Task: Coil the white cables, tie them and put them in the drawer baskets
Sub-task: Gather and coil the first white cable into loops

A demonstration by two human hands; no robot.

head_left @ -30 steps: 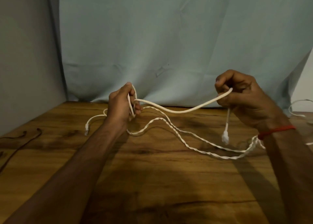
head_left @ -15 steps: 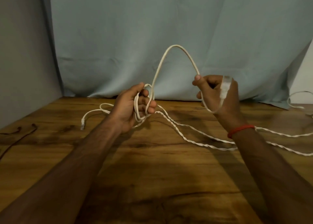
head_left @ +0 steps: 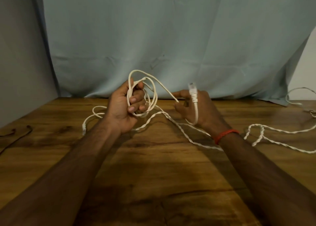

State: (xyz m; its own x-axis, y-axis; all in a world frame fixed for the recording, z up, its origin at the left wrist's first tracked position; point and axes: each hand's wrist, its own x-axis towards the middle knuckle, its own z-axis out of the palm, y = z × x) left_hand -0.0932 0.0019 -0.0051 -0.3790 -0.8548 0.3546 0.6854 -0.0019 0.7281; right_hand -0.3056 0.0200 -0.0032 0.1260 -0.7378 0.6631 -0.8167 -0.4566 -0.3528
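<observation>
Two forearms, bare to the lower frame edge. One thin red-orange twisted-cord band [head_left: 225,134], snug round the right wrist; right hand [head_left: 200,109] just beyond the band.

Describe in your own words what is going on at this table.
A person is coiling a white cable above a wooden table. The left hand grips several loops; the right hand holds the last stretch, its plug sticking up. A twisted white cord lies loose on the table. Nothing is tied yet.
</observation>
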